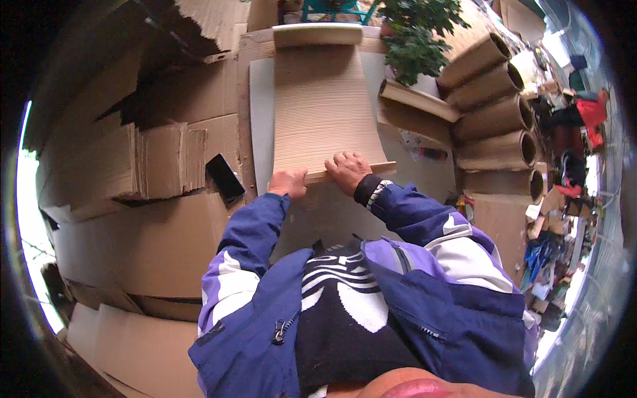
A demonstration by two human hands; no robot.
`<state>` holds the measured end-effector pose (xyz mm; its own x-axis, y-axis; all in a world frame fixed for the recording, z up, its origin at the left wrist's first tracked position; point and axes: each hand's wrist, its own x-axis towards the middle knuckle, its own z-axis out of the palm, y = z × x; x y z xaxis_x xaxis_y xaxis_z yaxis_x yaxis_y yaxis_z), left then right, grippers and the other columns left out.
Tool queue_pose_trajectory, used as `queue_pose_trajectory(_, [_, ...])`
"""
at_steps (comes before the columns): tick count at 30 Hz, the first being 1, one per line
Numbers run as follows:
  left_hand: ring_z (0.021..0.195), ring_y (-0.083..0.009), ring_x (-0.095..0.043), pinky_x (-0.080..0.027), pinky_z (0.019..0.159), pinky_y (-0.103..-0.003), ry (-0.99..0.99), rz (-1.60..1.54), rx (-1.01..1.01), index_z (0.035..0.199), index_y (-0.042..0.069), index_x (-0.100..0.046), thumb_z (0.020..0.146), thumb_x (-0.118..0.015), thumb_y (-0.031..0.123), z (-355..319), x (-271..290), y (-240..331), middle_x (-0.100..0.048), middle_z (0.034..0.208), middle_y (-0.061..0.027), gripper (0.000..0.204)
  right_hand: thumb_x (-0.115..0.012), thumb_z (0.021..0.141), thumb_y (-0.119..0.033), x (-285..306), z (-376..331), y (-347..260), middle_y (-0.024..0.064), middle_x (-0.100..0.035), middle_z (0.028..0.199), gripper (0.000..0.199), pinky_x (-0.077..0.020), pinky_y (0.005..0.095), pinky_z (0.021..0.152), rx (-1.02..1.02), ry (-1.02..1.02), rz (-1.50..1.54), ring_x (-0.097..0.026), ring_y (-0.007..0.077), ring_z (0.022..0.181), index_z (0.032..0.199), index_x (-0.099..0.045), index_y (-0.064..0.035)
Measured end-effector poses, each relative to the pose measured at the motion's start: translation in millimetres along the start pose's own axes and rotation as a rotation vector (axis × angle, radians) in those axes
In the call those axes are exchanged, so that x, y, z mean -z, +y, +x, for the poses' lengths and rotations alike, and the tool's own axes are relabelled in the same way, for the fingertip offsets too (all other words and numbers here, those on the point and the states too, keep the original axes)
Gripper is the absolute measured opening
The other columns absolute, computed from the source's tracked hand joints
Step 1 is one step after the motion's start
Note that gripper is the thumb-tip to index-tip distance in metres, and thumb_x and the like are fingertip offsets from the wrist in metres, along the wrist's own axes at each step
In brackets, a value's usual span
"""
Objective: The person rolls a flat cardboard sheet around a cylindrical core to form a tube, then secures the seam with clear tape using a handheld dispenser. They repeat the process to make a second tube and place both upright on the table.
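My left hand [288, 183], right hand [348, 174], slightly apart, both clamped on near edge of ribbed cardboard sheet [325, 99] extending ahead. Likely rolling step; next move needs even pressure.

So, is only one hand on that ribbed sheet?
No, left hand and right hand both touch the ribbed sheet at its near edge.

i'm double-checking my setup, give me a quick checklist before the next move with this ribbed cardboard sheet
1. Left hand on the near edge of the ribbed cardboard sheet: ok
2. Right hand on the same edge: ok
3. Sheet flat throughout: not ok, its far end curls
4. Black phone clear of the sheet: ok, off to the left
5. Nothing trapped underneath: cannot tell, underside hidden
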<state>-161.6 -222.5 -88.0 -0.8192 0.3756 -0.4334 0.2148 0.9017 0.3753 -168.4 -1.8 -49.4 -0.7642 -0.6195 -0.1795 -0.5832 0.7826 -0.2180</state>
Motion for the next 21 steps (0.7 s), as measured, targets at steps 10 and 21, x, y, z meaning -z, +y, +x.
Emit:
queue_pose_trajectory(10, [0.097,-0.0366,-0.067,-0.055,0.08,-0.049,-0.187,0.133,0.008,0.094,0.011,-0.065,0.075,-0.074,0.028,-32.7,-57.0,52.3,-0.068,0.099,-0.0153,0.027,-0.07,0.082,-0.028,-63.0,-72.2,73.1,0.0169,-0.064,0.109,0.041,-0.0503,0.0519,0.084,0.173,-0.071,0.537,-0.061,0.0392,0.104,0.118,-0.059,-0.011])
queue_pose_trajectory(21, [0.096,-0.0347,-0.065,-0.055,0.079,-0.046,-0.043,0.019,-0.051,0.102,0.019,-0.071,0.075,-0.071,0.011,-64.8,-110.0,83.7,-0.066,0.099,-0.0114,0.028,-0.066,0.081,-0.022,-86.5,-96.0,349.3,0.0054,-0.057,0.114,0.037,-0.0433,0.0488,0.089,-0.522,0.419,-0.3,-0.054,0.0265,0.109,0.118,-0.062,-0.0226])
